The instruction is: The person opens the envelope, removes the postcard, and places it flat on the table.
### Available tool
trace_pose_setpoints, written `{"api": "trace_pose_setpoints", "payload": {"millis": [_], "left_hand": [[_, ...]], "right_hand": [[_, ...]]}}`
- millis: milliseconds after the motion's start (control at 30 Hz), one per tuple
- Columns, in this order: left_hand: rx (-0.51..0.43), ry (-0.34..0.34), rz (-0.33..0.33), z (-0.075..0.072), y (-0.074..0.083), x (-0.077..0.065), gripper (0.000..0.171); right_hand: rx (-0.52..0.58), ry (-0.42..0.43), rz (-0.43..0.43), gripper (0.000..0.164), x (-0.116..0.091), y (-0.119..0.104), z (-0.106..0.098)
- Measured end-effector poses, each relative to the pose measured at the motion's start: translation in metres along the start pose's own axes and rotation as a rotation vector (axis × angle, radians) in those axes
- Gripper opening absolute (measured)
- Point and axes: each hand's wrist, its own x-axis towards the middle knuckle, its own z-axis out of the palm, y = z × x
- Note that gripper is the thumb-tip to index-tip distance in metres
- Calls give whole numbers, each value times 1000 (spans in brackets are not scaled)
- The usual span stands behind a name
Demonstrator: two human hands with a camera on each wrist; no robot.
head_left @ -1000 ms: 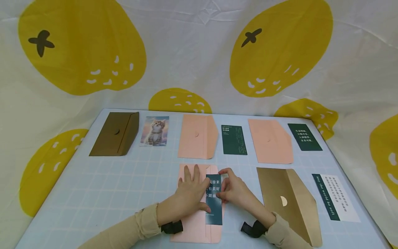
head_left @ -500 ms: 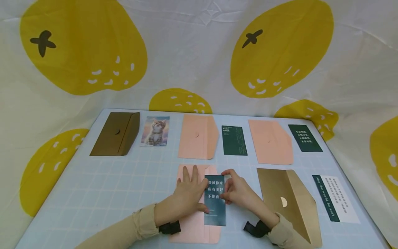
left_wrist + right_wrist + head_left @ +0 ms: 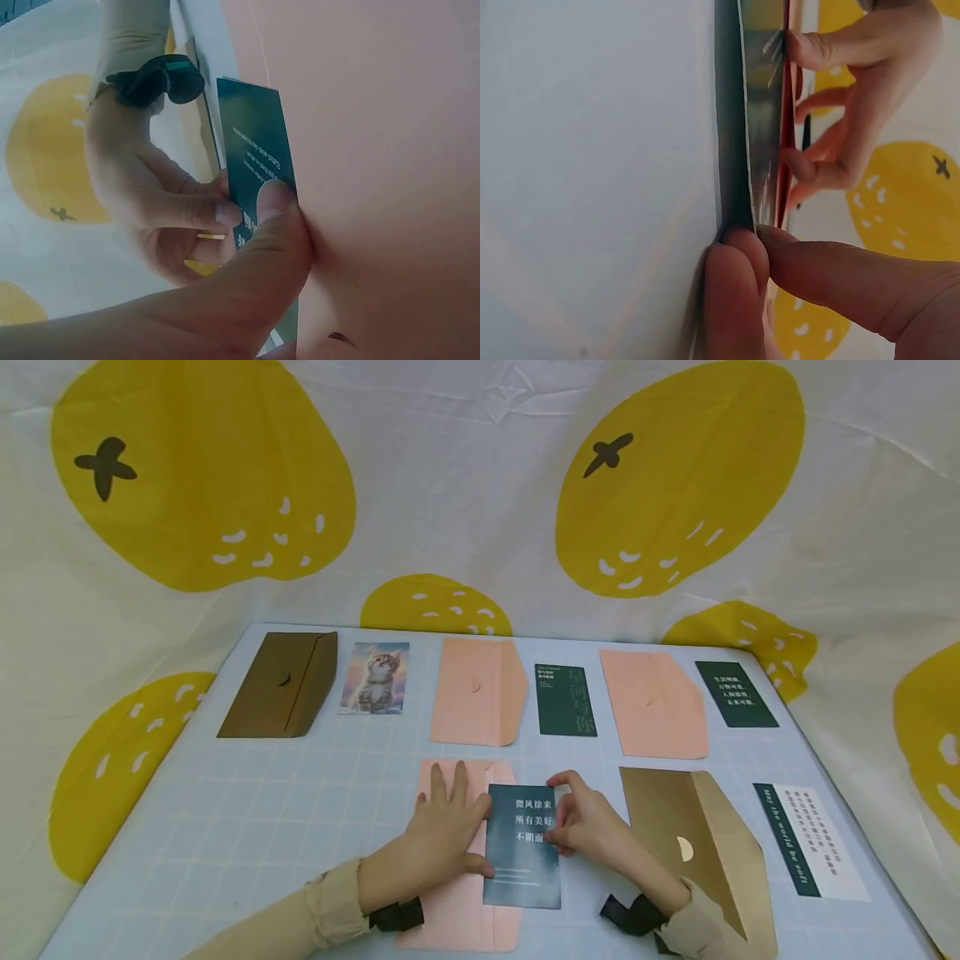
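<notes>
A dark green card (image 3: 519, 856) with white lettering lies partly over the right side of a pink envelope (image 3: 453, 927) at the front middle in the head view. My right hand (image 3: 592, 827) pinches the card's right edge between thumb and fingers; the right wrist view shows the thumb (image 3: 840, 270) on one face and fingers on the other. Spread over the envelope, my left hand (image 3: 442, 843) rests with fingers straight. Its thumb (image 3: 279, 225) touches the card in the left wrist view. Whether the card's left edge is inside the envelope I cannot tell.
Along the back lie a brown envelope (image 3: 270, 693), a kitten card (image 3: 375, 679), two pink envelopes (image 3: 465, 710) and two green cards (image 3: 566, 702). A tan envelope (image 3: 667, 827), flap unfolded, lies by my right forearm. Beyond it is a white-and-green card (image 3: 813, 843).
My right hand has moved right with the card, and more of its width shows beside the left hand. The left hand and pink envelope have shifted slightly left.
</notes>
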Motion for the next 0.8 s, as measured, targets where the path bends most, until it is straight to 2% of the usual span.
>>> {"api": "trace_pose_setpoints", "payload": {"millis": [200, 467, 800], "left_hand": [[47, 13, 14, -1, -3, -4, 77], [19, 4, 13, -2, -9, -6, 74], [-10, -28, 0, -4, -19, -10, 70]], "right_hand": [[-25, 36, 47, 66, -6, 7, -13], [-83, 43, 62, 64, -14, 14, -32], [-163, 49, 76, 65, -19, 18, -46]]}}
